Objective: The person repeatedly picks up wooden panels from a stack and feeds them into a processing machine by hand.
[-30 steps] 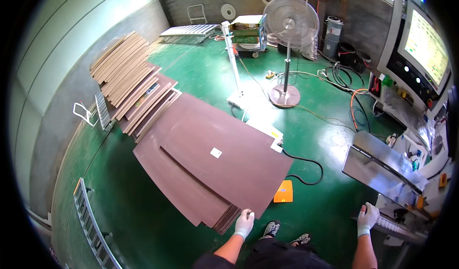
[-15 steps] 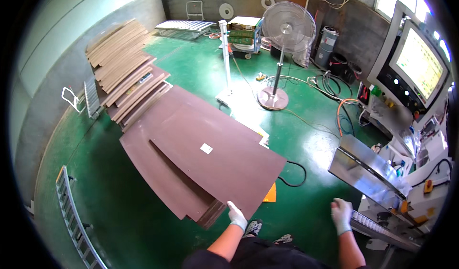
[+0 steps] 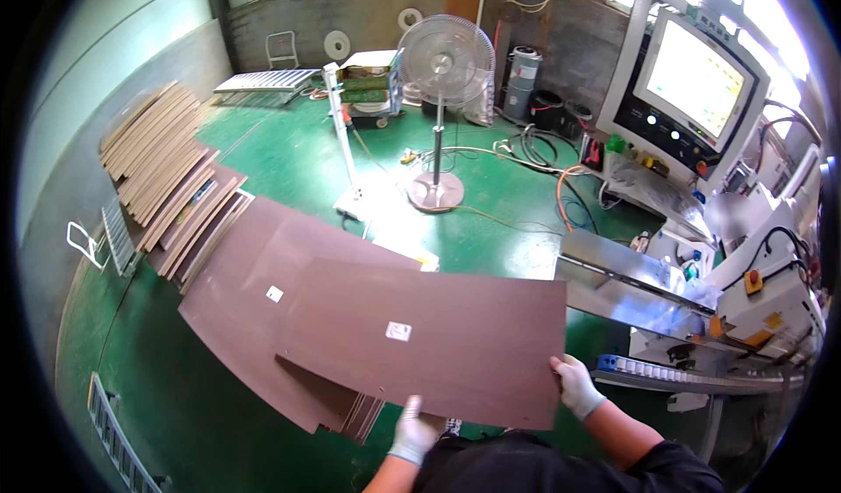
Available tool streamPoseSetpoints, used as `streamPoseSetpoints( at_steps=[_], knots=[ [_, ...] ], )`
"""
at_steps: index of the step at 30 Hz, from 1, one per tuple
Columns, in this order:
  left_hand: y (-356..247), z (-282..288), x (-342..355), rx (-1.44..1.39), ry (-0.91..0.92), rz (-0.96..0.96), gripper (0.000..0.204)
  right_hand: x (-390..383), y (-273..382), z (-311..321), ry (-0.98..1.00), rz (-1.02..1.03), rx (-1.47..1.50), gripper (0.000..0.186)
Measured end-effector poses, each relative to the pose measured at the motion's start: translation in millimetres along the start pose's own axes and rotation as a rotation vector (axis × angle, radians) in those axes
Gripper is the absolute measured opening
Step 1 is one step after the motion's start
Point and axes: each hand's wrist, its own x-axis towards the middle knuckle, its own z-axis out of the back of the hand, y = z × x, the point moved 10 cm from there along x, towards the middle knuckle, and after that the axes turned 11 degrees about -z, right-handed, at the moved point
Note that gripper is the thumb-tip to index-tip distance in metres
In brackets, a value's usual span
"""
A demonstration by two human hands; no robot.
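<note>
Swung to your right and drawn partly off the pile since the frame half a second ago, the brown panel [image 3: 438,361] lies across the front of your body, its far-left portion overlapping the stacked panels [image 3: 236,252] below. Your gloved left hand [image 3: 413,433] is closed on the near edge, thumb on the face and fingers out of sight underneath; your gloved right hand [image 3: 579,390], which was free near the machine, is now curled round the right edge close to the near corner. Wide and flat, the panel looks stiff, probably weighty enough to want both hands, with a smooth face that could slide under the gloves and corners that may chip if knocked. Its edges appear the best hold, palms well apart and fingers beneath, clear of the white label [image 3: 399,331]. Just beyond your right hand runs a roller rail [image 3: 692,375] with a blue end; behind it sits a shiny metal plate [image 3: 613,261] on the machine, with the lit control screen [image 3: 698,77] above. Farther off, a pedestal fan [image 3: 445,63] stands on the green floor [image 3: 289,156], a tall stack of boards [image 3: 158,156] rises to the left, and a roller conveyor [image 3: 267,81] rests near the back wall.
</note>
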Motion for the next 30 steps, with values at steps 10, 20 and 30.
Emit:
streamPoseSetpoints(
  at_steps=[10, 20, 30],
  knots=[
    [-77.8, 56.6, 89.5, 0.051, 0.007, -0.205, 0.061, -121.0, 32.1, 174.2, -0.771, 0.369, -0.353, 0.023],
    [83.7, -155.4, 71.7, 0.54, 0.405, 0.303, 0.054, -317.9, -171.9, 302.5, -1.391, 0.456, 0.322, 0.038],
    [251.0, -177.6, 21.8, 1.14, 0.882, 0.774, 0.051, -469.2, -432.0, 192.1, -1.937, -0.015, 0.749, 0.042]
  ],
)
